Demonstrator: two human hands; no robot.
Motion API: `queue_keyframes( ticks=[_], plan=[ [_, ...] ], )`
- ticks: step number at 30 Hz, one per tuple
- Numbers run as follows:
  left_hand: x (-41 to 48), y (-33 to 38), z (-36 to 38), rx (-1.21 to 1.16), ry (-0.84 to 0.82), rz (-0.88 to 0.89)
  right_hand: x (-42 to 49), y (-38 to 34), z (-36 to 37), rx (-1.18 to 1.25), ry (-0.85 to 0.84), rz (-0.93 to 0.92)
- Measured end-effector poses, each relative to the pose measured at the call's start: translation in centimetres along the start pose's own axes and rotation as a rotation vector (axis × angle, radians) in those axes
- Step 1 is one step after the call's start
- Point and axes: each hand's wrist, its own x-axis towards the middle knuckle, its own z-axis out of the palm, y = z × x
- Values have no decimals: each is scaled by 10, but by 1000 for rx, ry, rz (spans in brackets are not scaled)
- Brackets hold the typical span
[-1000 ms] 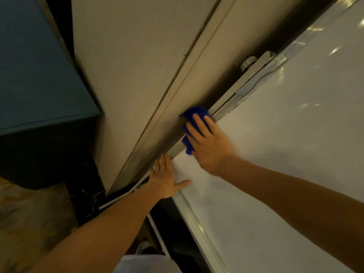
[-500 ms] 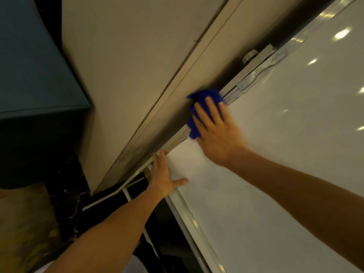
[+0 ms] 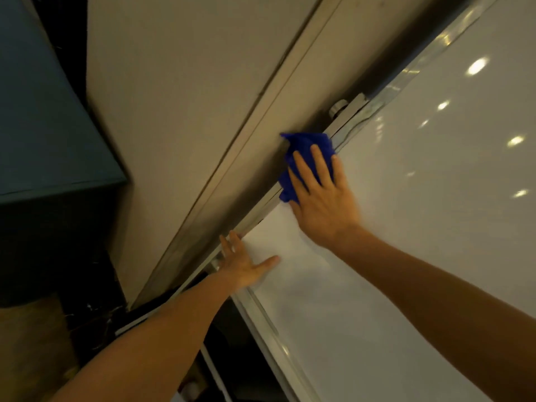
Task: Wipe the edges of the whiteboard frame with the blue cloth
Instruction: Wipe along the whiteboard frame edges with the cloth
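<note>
The whiteboard point(image 3: 420, 227) fills the right half of the view, its silver frame point(image 3: 385, 100) running diagonally from lower left to upper right. My right hand point(image 3: 322, 198) lies flat with its fingers pressing the blue cloth point(image 3: 304, 143) onto that frame edge. The cloth bunches over the edge just below a metal bracket with a round knob point(image 3: 338, 107). My left hand point(image 3: 243, 266) rests flat, fingers spread, on the board's corner, where the side frame meets the lower frame point(image 3: 261, 323).
A beige wall with a vertical trim strip point(image 3: 261, 120) stands right behind the frame. A dark teal cabinet point(image 3: 43, 126) is at the left. Dark floor and white stand bars point(image 3: 214, 369) show below the corner.
My right hand has slid the blue cloth up along the frame edge toward the bracket. My left hand has stayed on the board's corner.
</note>
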Motion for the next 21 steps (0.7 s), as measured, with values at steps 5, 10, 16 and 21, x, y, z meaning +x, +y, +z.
queue_keyframes(
  ticks=[5,10,16,21],
  plan=[
    [-20,67,-6,54,110,182,-16,-3,-14,75,-18,45],
    [-51,139,6,5,213,448,12,90,-54,70,190,358],
    [-66,181,10,229,267,689,40,129,-79,49,114,477],
    [-65,201,9,387,270,790,48,209,-96,-35,59,489]
  ],
)
